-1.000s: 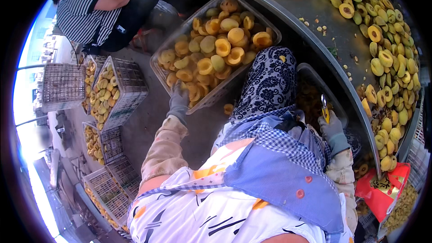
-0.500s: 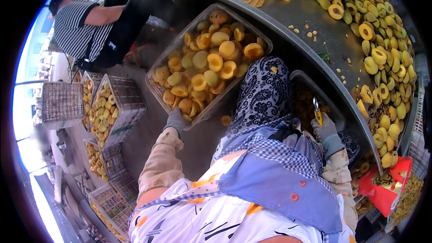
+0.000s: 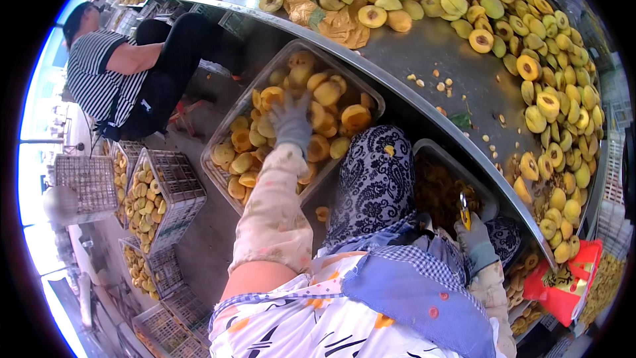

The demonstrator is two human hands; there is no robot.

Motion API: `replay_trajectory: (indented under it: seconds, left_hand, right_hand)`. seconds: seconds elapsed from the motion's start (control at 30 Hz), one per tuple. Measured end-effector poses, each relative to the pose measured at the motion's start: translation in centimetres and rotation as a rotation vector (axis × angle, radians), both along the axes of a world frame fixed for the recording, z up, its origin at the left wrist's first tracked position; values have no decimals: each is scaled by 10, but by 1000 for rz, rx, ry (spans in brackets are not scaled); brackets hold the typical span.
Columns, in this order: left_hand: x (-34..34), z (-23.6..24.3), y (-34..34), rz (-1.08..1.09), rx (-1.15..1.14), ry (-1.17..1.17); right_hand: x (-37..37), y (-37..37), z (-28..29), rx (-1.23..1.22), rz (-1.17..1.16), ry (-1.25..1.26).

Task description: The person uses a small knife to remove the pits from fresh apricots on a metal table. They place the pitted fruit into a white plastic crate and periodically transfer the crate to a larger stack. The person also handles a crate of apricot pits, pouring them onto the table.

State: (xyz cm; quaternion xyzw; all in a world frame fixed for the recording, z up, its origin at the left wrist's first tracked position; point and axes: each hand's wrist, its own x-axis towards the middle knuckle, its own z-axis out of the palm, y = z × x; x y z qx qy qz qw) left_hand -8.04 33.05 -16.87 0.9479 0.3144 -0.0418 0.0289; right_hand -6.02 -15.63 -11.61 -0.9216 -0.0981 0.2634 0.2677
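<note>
My gloved left hand point(image 3: 291, 122) lies with fingers spread on the peach halves point(image 3: 354, 118) in a clear plastic bin point(image 3: 379, 104), which stands left of my patterned knee. These halves are orange-yellow, and some show hollowed centres. My gloved right hand point(image 3: 474, 244) is closed round a small tool with a yellow handle point(image 3: 466, 217) and a shiny metal tip that points up. Beneath the tool is a second tub point(image 3: 489, 207) of brownish fruit pieces, tucked between my legs and partly hidden.
A metal table point(image 3: 424, 59) curves across the front and right, heaped with peach halves. Crates point(image 3: 182, 185) of fruit stand at the left. A person in a striped shirt point(image 3: 99, 73) sits at the far left. A red bag point(image 3: 563, 282) hangs at the right.
My left hand has moved from the bin's near edge up onto the fruit inside, its fingers spreading. My right hand still holds the tool. The whole view has shifted slightly.
</note>
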Motion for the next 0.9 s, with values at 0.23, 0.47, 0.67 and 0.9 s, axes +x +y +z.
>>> replay_trajectory:
  seconds: [0.23, 0.47, 0.67, 0.9]
  left_hand:
    - [48, -14, 65, 81, -17, 111]
    - [-5, 1, 76, -98, 35, 62]
    - [-83, 3, 104, -76, -157, -517]
    - [-67, -29, 121, 240, 47, -169]
  right_hand:
    - [12, 12, -17, 118, -254, 358]
    - [27, 38, 9, 242, -400, 506]
    - [24, 39, -7, 241, -470, 526]
    - [33, 64, -8, 50, -194, 355]
